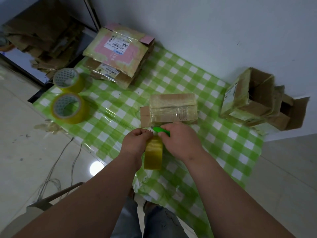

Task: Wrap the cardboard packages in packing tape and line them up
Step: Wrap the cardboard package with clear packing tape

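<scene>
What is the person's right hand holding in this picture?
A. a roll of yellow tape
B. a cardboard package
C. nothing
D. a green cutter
D: the right hand grips a green cutter just in front of the taped cardboard package, while the left hand holds the tape roll.

Makeshift packing room: floor cloth [180, 79], cardboard pile [42, 36].
</scene>
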The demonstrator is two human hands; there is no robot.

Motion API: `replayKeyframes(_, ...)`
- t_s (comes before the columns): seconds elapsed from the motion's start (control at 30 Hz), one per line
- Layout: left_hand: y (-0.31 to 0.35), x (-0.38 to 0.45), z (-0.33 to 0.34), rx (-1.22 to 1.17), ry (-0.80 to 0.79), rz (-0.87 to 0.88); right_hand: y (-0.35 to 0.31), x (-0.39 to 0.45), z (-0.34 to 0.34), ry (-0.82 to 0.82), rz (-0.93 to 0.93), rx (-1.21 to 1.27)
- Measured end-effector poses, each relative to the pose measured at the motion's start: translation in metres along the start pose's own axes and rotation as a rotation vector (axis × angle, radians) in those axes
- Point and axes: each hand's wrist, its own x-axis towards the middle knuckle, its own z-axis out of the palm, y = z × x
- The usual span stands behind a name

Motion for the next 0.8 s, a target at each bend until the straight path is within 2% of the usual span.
replayKeyframes(0.23,0.001,-0.001,0.001,-0.039,0.006,-0.034,-0.008,0.003,-0.006,0.009,-0.022,-0.149)
replayKeyframes(0.43,0.003,-0.002,0.003,-0.061,-0.014,-0.059,-0.010,0.003,-0.004,-0.011,-0.021,-0.167)
replayKeyframes(0.8,0.007,-0.002,0.004,-0.069,-0.027,-0.116,-0.015,0.005,0.002,0.052,-0.020,-0.227)
